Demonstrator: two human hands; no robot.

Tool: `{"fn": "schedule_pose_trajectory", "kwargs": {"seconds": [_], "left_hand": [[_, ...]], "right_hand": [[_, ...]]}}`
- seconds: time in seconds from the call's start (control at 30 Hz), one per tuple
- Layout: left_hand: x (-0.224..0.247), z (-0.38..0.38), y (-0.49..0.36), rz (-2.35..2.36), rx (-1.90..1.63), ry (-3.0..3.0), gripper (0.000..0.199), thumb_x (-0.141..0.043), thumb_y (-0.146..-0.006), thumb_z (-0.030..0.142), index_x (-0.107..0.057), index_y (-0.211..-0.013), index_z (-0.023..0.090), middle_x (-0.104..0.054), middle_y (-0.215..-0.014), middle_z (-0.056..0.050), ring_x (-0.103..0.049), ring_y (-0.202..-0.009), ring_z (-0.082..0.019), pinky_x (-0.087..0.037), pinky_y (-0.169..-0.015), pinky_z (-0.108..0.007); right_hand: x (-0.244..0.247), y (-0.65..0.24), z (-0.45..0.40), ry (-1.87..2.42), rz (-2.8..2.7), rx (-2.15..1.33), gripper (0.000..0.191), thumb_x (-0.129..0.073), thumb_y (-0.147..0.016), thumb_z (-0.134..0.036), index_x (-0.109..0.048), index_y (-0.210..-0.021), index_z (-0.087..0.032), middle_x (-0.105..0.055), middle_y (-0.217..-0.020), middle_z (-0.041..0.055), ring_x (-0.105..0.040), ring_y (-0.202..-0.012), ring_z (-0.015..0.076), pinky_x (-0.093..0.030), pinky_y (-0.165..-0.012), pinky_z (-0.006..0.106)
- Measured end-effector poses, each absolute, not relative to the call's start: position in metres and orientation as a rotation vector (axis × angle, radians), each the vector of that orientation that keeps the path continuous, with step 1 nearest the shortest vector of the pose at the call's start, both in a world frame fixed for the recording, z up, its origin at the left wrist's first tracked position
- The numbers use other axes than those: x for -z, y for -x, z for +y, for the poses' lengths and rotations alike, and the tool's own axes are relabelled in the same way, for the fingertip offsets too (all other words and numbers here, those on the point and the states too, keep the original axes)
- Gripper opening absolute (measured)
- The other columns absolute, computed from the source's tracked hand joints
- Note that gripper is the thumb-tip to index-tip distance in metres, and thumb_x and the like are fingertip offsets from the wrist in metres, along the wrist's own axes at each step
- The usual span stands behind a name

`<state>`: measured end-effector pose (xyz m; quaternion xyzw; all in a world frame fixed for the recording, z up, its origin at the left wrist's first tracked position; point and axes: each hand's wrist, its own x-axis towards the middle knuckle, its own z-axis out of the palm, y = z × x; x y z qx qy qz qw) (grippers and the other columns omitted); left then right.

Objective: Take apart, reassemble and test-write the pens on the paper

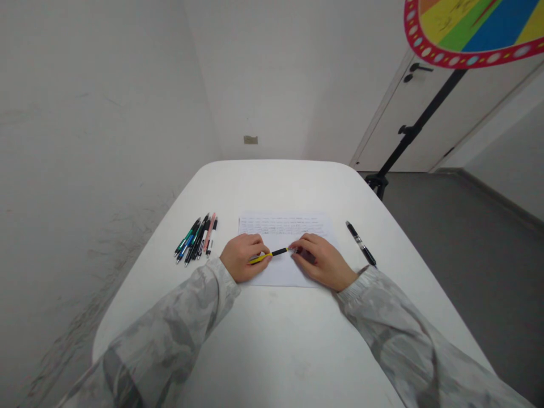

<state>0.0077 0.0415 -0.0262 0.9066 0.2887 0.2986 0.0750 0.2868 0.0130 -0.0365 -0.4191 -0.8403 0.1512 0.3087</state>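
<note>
Yellow-and-black pen (279,251) is over the paper (276,277), left hand (245,256) pinched closed on its yellow barrel, right hand (325,260) with fingers nearly together at the other end, can't tell if gripping. Likely light, stiff, slightly slick: hold mid-barrel, go easy on the ends. Sideways room runs between the pen pile (198,241) and black pen (361,243); table (276,340) edges well apart from it.

Multicoloured board (476,35) on black stand (437,102).

Paper (280,273) on table (276,187), pens (196,241) left, pen (361,244) right
</note>
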Motion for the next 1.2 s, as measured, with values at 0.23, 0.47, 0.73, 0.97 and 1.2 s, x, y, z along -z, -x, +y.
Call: {"fn": "schedule_pose_trajectory", "kwargs": {"seconds": [0.23,0.47,0.73,0.97,1.2], "left_hand": [[0.026,0.041,-0.008,0.828,-0.92,-2.717,0.018,-0.062,-0.101,0.032,-0.074,-0.094,0.02,-0.07,-0.086,-0.006,-0.064,-0.077,-0.019,-0.048,-0.074,-0.034],[0.027,0.041,-0.008,0.784,-0.945,-2.716,0.018,-0.062,-0.101,0.031,-0.074,-0.095,0.02,-0.07,-0.086,-0.006,-0.063,-0.077,-0.019,-0.048,-0.073,-0.034],[0.026,0.04,-0.008,0.787,-0.942,-2.71,0.02,-0.061,-0.102,0.032,-0.075,-0.095,0.02,-0.07,-0.086,-0.006,-0.063,-0.076,-0.018,-0.046,-0.073,-0.032],[0.015,0.045,0.008,0.819,-0.753,-2.667,0.021,-0.062,-0.098,0.033,-0.076,-0.087,0.021,-0.067,-0.07,-0.001,-0.06,-0.066,-0.015,-0.042,-0.068,-0.03],[-0.015,0.042,0.013,1.338,-0.348,-2.514,0.016,-0.067,-0.084,0.034,-0.072,-0.074,0.023,-0.071,-0.066,0.002,-0.062,-0.062,-0.015,-0.037,-0.064,-0.028]], "right_hand": [[0.032,-0.288,0.009,1.048,-2.115,-0.397,0.013,-0.061,-0.105,-0.031,-0.068,-0.113,-0.024,-0.069,-0.093,0.0067,-0.062,-0.084,0.0227,-0.049,-0.081,0.04],[0.03,-0.287,0.009,0.976,-2.139,-0.393,0.013,-0.059,-0.107,-0.028,-0.071,-0.105,-0.023,-0.069,-0.087,0.0054,-0.062,-0.081,0.0216,-0.047,-0.079,0.038],[0.029,-0.288,0.007,0.943,-2.09,-0.422,0.012,-0.061,-0.105,-0.028,-0.072,-0.102,-0.023,-0.07,-0.087,0.0058,-0.062,-0.08,0.0215,-0.048,-0.079,0.038],[0.03,-0.294,0.009,0.969,-1.774,-0.594,0.014,-0.059,-0.102,-0.027,-0.064,-0.09,-0.024,-0.063,-0.082,0.0032,-0.058,-0.079,0.0219,-0.047,-0.077,0.038],[0.032,-0.304,0.016,1.024,-1.52,-0.695,0.013,-0.062,-0.098,-0.029,-0.064,-0.086,-0.023,-0.062,-0.084,0.0027,-0.057,-0.082,0.0214,-0.045,-0.076,0.036]]}}
